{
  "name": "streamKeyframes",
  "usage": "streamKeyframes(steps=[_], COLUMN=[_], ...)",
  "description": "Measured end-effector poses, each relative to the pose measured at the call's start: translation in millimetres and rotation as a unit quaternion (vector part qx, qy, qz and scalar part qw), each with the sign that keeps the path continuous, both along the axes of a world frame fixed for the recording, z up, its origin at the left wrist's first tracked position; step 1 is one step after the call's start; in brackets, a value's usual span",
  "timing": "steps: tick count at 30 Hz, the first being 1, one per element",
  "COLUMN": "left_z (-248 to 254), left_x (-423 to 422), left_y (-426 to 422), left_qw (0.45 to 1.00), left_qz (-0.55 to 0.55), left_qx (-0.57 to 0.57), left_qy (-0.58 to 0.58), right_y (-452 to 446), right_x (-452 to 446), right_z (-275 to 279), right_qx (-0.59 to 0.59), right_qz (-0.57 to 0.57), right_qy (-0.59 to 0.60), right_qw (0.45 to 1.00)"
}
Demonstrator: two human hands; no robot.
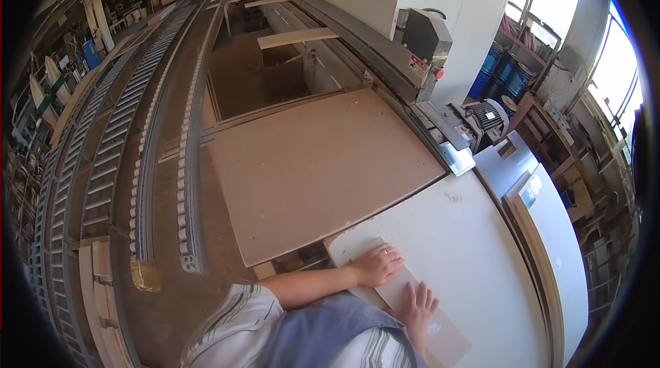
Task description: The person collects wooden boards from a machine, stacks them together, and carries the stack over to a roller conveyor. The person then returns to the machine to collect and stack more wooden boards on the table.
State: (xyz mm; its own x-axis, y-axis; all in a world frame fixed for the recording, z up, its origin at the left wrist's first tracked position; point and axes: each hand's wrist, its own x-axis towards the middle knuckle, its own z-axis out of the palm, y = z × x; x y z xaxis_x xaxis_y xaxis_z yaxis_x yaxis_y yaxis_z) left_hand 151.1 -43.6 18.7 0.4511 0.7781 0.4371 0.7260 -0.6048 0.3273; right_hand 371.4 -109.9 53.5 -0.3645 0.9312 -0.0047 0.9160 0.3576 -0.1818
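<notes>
1. Fingers of your left hand (pixel 375 267) lie close together on the pale strip (pixel 395 290); can't tell if gripping.
2. Your right hand (pixel 415 310) touches it, fingers slightly apart.
3. The strip lies on the white table (pixel 474 247).

I can't make out a single word or number from my end. A red-and-white label (pixel 417 63) stands on the side of the dark machine head (pixel 427 36); I catch its colours, but its lettering is too small for me to read. On the motor (pixel 485 117) I see a small white plate (pixel 489 115), blank to my eye at this size. A pale sticker with some blue (pixel 529 196) sits on the stacked boards (pixel 533 223) at the right, and I can't decipher that either.
</notes>
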Motion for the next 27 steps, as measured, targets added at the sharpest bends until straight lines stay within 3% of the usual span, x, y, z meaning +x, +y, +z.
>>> streamKeyframes(steps=[27], left_z=[-1.9], left_x=[-1.1], left_y=[6.4], left_qw=[0.998], left_qz=[-0.020], left_qx=[-0.054], left_qy=[-0.007], right_y=[-1.3], right_x=[-1.6], right_z=[6.0], right_qx=[-0.003], right_qz=[-0.003], right_qy=[0.007], right_qw=[1.000])
